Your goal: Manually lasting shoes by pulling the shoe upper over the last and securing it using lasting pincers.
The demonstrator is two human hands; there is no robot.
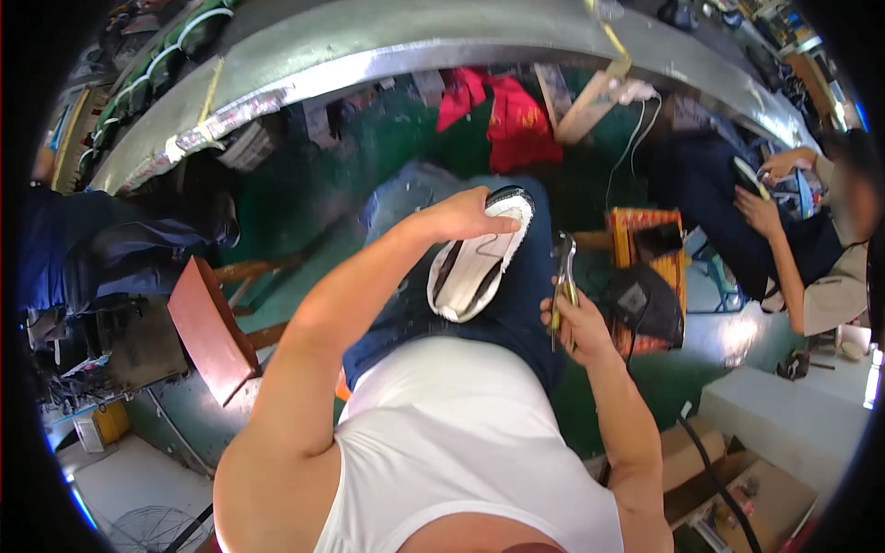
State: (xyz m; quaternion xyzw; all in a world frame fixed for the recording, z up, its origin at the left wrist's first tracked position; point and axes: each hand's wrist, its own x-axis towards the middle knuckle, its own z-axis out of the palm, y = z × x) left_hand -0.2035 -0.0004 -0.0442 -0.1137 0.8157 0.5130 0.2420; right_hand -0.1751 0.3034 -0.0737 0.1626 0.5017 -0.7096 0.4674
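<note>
An unfinished shoe [481,263] rests sole side up across my thighs, its pale bottom showing a dark curved line and rough white edges around it. My left hand [461,217] grips its far end, with the thumb lying over the bottom and the other fingers partly hidden at the side. To the right of my lap, apart from the shoe, my right hand [583,330] is closed around a pair of pliers [567,267]. Their curved metal head points away from me, and yellowish handles show between my fingers.
Ahead runs a long metal bench edge [369,63], with red cloth [521,124] below it. A checkered stool [619,221] at right carries a black cap [650,304]. Left stands a reddish-brown seat [207,327]. A co-worker [784,230] handles a shoe at far right.
</note>
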